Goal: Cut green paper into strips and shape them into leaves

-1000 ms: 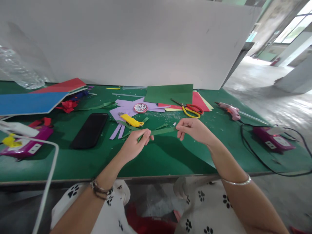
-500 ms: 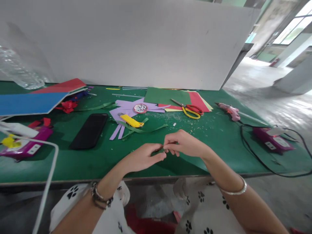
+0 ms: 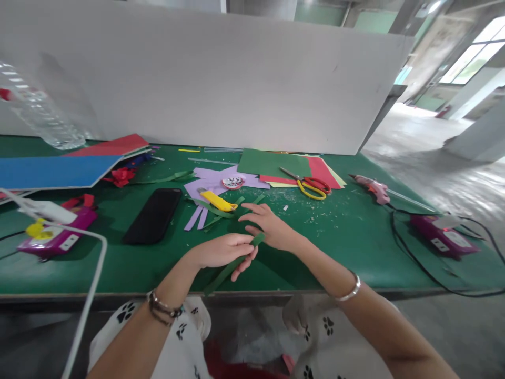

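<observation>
My left hand (image 3: 223, 251) is closed on a folded green paper strip (image 3: 232, 265) that slants down toward the table's front edge. My right hand (image 3: 269, 227) lies just beyond it with its fingers stretched out to the left, over the green table (image 3: 339, 237), and holds nothing. Its fingertips point toward loose green strips (image 3: 215, 210) and a yellow utility knife (image 3: 218, 200) lying on purple paper cut-outs (image 3: 209, 184).
A black phone (image 3: 153, 216) lies left of the hands. Scissors (image 3: 310, 186), coloured paper sheets (image 3: 276, 164) and a small round dish (image 3: 233, 182) are farther back. A glue gun (image 3: 371, 186) with cables is at the right. A blue board (image 3: 47, 171) and a bottle (image 3: 35, 113) are at the left.
The strip was held stretched between both hands, then the hands met. Now my right hand has let go and opened toward the left, and my left hand alone holds the folded strip.
</observation>
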Demonstrator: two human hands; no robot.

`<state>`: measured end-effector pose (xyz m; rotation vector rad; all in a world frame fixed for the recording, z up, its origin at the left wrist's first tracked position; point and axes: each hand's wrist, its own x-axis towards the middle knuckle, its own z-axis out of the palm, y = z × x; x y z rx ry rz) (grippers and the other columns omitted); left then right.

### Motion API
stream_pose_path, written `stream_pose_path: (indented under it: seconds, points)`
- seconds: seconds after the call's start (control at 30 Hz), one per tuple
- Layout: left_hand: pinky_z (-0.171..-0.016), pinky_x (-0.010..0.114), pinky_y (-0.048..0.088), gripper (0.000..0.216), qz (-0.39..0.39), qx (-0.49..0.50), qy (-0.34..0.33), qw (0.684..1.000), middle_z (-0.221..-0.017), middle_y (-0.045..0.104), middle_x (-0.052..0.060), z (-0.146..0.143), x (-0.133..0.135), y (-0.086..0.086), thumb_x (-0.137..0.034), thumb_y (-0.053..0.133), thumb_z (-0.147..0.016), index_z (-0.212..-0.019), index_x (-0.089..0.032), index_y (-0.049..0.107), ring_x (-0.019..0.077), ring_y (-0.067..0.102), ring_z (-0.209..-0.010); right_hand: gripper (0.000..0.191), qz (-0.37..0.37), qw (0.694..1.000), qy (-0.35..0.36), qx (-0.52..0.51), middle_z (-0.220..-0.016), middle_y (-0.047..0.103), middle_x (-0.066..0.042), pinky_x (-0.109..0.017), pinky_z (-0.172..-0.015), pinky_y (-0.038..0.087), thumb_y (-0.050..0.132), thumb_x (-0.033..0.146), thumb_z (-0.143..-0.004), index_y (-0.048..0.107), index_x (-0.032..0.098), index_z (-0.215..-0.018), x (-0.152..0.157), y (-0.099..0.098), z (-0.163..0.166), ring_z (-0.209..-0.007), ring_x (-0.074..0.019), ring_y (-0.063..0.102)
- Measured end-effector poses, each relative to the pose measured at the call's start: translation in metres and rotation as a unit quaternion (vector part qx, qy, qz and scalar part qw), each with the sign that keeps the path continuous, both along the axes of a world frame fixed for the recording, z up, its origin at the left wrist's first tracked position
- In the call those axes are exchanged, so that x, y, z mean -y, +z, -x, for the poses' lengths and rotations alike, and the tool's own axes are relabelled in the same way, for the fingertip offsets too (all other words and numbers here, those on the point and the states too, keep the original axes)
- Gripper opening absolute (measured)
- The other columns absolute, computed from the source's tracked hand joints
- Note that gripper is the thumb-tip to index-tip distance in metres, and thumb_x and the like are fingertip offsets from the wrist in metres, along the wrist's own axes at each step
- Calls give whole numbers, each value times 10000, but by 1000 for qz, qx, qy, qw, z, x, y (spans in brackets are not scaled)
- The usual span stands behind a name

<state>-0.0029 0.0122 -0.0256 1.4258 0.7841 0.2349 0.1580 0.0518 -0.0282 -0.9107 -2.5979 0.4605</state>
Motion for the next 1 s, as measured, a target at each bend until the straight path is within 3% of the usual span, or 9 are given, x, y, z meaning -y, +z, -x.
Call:
stream_pose_path:
  seconds: [0.13,0.27,0.43,0.57,0.7,0.8,0.9,1.0]
  points:
    - [-464,192,400,172,7,37,31,999,-477,418,-89,3,-2,1,-243,335,-825,-694,-169,418,35,413,-341,215,8,999,2,44,-1081,532,-155,-361,-852,365,479,144,-760,509,108,-970,-7,-8,18,-989,-208,470]
    - [-442,205,418,119,-4,102,102,990,-466,413,-95,1,-4,-1,-221,353,-803,-761,-173,453,37,396,-306,221,36,993,-76,79,-980,580,-87,-277,-726,407,493,144,-735,517,138,-954,-11,-11,26,-876,-178,520]
    - [-378,164,354,71,32,235,236,942,-470,372,-98,0,-5,3,-201,440,-741,-751,-164,499,6,293,-292,196,32,987,-112,114,-884,630,-49,-249,-621,388,412,135,-790,597,185,-834,-4,-3,10,-779,-171,578]
    - [-363,137,294,195,81,306,299,900,-534,405,-82,-1,-7,3,-179,475,-732,-915,-172,539,-3,287,-327,277,2,974,-177,141,-924,654,-44,-266,-604,385,394,103,-783,615,220,-900,5,6,-13,-787,-196,600]
    - [-363,123,254,269,75,306,377,871,-540,406,-76,-4,-12,-1,-177,469,-743,-1003,-181,536,-5,269,-340,328,-7,981,-185,55,-863,665,-34,-267,-643,406,367,41,-743,639,208,-818,8,7,-32,-778,-175,597]
    - [-349,120,204,238,71,289,413,861,-533,392,-77,-5,-14,-1,-177,473,-731,-954,-163,552,-11,230,-333,348,-2,988,-151,-45,-743,634,-26,-238,-596,411,336,-3,-697,631,182,-697,11,6,-39,-607,-112,560]
    - [-348,126,178,207,43,262,414,871,-544,393,-75,-6,-13,0,-178,470,-725,-910,-151,558,-16,211,-330,300,23,982,-128,-137,-698,598,-9,-216,-537,403,361,24,-703,619,176,-704,18,10,-40,-506,-74,494]
    - [-355,136,166,221,13,217,387,896,-568,401,-70,-9,-12,-2,-195,479,-723,-926,-152,555,-17,204,-338,198,71,971,-111,-198,-750,603,-21,-220,-556,418,433,120,-738,615,176,-791,27,15,-35,-582,-89,517]
